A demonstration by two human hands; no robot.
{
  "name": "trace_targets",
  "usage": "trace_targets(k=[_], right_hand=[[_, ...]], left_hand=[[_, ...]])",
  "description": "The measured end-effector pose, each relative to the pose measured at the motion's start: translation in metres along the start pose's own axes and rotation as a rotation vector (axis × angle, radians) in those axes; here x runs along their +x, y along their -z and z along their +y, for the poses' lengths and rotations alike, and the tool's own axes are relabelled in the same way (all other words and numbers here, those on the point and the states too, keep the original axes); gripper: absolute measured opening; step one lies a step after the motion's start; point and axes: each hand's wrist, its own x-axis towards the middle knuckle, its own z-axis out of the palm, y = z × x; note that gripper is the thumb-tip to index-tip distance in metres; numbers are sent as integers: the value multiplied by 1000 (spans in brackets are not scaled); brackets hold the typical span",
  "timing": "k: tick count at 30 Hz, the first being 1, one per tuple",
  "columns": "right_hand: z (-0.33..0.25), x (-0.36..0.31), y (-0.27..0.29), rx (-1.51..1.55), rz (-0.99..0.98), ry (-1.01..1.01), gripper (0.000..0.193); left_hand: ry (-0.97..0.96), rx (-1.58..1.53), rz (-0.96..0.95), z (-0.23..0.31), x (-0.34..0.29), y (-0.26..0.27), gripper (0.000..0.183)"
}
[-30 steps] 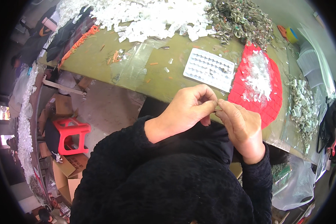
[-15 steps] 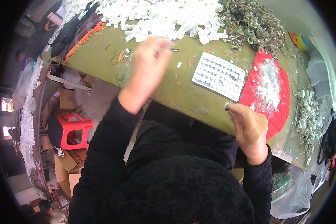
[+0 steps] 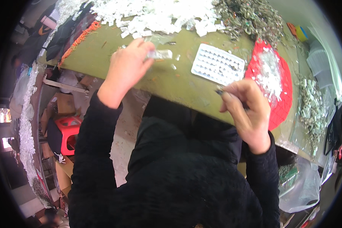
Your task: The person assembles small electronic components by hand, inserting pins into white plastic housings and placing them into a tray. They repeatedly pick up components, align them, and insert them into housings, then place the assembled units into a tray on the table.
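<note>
My left hand (image 3: 127,66) reaches out over the olive-green table (image 3: 167,81) and pinches a small clear plastic piece (image 3: 160,54) between thumb and fingers. My right hand (image 3: 247,104) stays close to my body at the table's near edge, fingers closed on a small dark metal part (image 3: 219,91). A white tray with rows of small round cells (image 3: 217,64) lies on the table between the two hands, a little farther out.
A heap of white plastic pieces (image 3: 155,15) and a pile of metal parts (image 3: 250,17) lie at the table's far side. A red mat with white pieces (image 3: 271,81) sits right. A red stool (image 3: 66,133) and cardboard boxes stand on the floor, left.
My left hand left my right hand, reached out toward the white heap, and now holds a clear piece, drawn slightly back. My right hand stayed near the table edge.
</note>
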Motion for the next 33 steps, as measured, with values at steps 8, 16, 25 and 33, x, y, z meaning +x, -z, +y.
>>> trace_targets(k=[8, 16, 25, 33], right_hand=[[9, 4, -35, 69, -86, -58, 9], [6, -21, -38, 287, 57, -150, 10], [6, -30, -47, 19, 101, 7, 11], [4, -32, -42, 165, 83, -33, 7]], left_hand=[[-99, -815, -180, 69, -37, 26, 15], [379, -1997, -173, 101, -52, -18, 3], [492, -1849, -137, 111, -55, -12, 6], [327, -1997, -303, 117, -61, -25, 31]])
